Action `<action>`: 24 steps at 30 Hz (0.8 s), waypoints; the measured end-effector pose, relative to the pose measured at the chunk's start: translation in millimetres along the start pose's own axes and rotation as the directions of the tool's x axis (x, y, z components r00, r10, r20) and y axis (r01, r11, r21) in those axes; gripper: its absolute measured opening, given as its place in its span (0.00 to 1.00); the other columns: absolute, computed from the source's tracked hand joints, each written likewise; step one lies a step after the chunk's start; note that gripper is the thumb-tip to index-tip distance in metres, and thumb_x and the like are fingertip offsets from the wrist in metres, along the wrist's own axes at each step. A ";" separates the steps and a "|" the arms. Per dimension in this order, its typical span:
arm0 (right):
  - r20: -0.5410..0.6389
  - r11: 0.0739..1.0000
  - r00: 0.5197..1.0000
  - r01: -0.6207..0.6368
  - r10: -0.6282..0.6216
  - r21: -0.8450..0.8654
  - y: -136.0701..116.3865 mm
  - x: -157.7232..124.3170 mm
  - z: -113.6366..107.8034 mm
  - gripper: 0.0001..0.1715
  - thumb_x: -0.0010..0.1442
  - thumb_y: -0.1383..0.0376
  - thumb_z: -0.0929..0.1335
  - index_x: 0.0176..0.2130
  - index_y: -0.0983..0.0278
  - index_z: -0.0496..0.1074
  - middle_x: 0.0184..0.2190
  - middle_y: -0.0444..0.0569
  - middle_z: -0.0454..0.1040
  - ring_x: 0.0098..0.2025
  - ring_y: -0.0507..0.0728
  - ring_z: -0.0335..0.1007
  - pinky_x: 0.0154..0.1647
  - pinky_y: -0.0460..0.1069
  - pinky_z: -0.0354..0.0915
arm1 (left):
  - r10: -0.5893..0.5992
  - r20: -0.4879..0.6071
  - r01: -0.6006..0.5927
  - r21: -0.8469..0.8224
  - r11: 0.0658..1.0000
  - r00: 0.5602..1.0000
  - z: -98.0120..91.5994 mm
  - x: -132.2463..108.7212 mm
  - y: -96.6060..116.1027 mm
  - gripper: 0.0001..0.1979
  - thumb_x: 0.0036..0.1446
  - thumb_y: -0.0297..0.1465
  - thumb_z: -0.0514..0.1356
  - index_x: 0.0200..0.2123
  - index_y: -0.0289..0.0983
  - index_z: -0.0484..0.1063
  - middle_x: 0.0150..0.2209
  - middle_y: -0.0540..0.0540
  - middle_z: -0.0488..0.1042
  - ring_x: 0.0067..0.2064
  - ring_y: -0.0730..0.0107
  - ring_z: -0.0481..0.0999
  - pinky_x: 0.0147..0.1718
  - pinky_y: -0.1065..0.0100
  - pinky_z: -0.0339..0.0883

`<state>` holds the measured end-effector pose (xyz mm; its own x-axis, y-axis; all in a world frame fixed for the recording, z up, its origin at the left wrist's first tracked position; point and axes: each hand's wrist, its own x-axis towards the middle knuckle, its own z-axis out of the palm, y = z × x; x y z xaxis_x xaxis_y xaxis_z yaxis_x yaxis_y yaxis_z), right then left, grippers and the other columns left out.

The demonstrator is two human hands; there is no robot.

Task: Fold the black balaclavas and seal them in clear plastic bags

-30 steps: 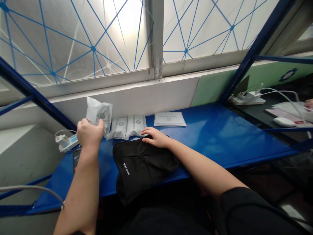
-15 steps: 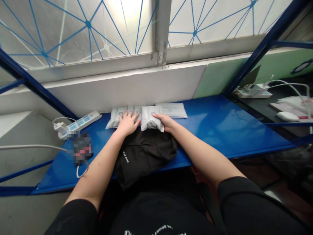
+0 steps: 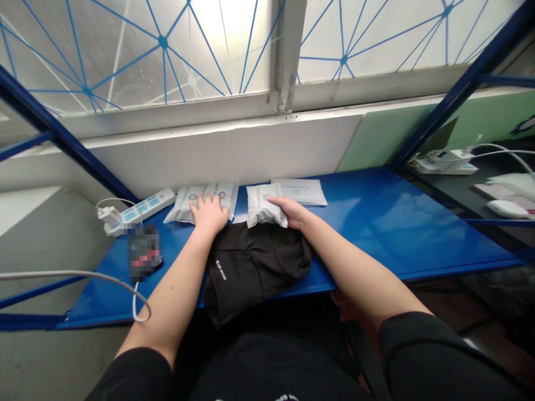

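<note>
Two white foil packets (image 3: 200, 201) lie side by side on the blue metal shelf (image 3: 376, 234), with my left hand (image 3: 209, 214) spread flat on them, fingers apart. My right hand (image 3: 291, 213) lies over the right end of a third white packet (image 3: 261, 205), which sits apart from the other two. Behind that packet lies a flat white envelope (image 3: 303, 192), its left part tucked near the packet. A folded black cloth bag (image 3: 254, 273) with small white lettering lies just below both hands, between my forearms.
A white power strip (image 3: 142, 207) with a plug and a pixelated phone (image 3: 145, 252) lie left of my left hand, and a white cable (image 3: 83, 274) runs across there. Frosted windows rise behind the shelf. A white mouse (image 3: 507, 209) sits on a dark desk at right.
My left hand has put down the packet it held up and now rests on two packets. My right hand left the black bag, and its packet has shifted right, opening a gap.
</note>
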<state>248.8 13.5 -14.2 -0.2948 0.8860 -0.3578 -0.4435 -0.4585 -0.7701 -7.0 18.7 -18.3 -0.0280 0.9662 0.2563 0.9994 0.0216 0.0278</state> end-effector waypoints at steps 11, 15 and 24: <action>0.139 0.980 0.973 0.191 -0.183 -0.048 -1.0 -14.4 10.8 0.26 0.54 0.69 0.73 0.52 0.60 0.71 0.44 0.51 0.80 0.40 0.61 0.79 0.40 0.58 0.78 | 0.221 0.010 -0.220 -0.068 0.973 0.975 15.4 -0.6 -3.0 0.31 0.66 0.45 0.50 0.68 0.38 0.61 0.72 0.35 0.52 0.72 0.39 0.48 0.66 0.39 0.43; 0.020 0.966 0.971 0.237 -0.236 -0.105 -4.1 -12.7 24.0 0.50 0.52 0.68 0.75 0.67 0.52 0.55 0.49 0.48 0.77 0.40 0.61 0.79 0.36 0.60 0.79 | 0.201 -0.054 -0.206 -0.119 0.971 0.978 18.5 3.5 0.1 0.27 0.66 0.40 0.50 0.64 0.37 0.65 0.69 0.34 0.59 0.70 0.41 0.54 0.65 0.39 0.48; -0.076 0.899 0.930 0.325 -0.361 -0.293 16.1 26.9 41.3 0.36 0.61 0.59 0.70 0.65 0.57 0.60 0.45 0.49 0.76 0.35 0.53 0.74 0.36 0.50 0.76 | 0.358 -0.471 -0.551 -0.378 0.744 0.806 -3.7 -2.5 -0.8 0.26 0.67 0.42 0.51 0.61 0.33 0.65 0.62 0.32 0.67 0.65 0.53 0.64 0.64 0.51 0.57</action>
<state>198.8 27.1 -14.4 -0.0498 0.9942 -0.0950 -0.2469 -0.1044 -0.9634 -7.8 15.4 -15.4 0.3251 0.6656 0.6718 0.7507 -0.6137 0.2447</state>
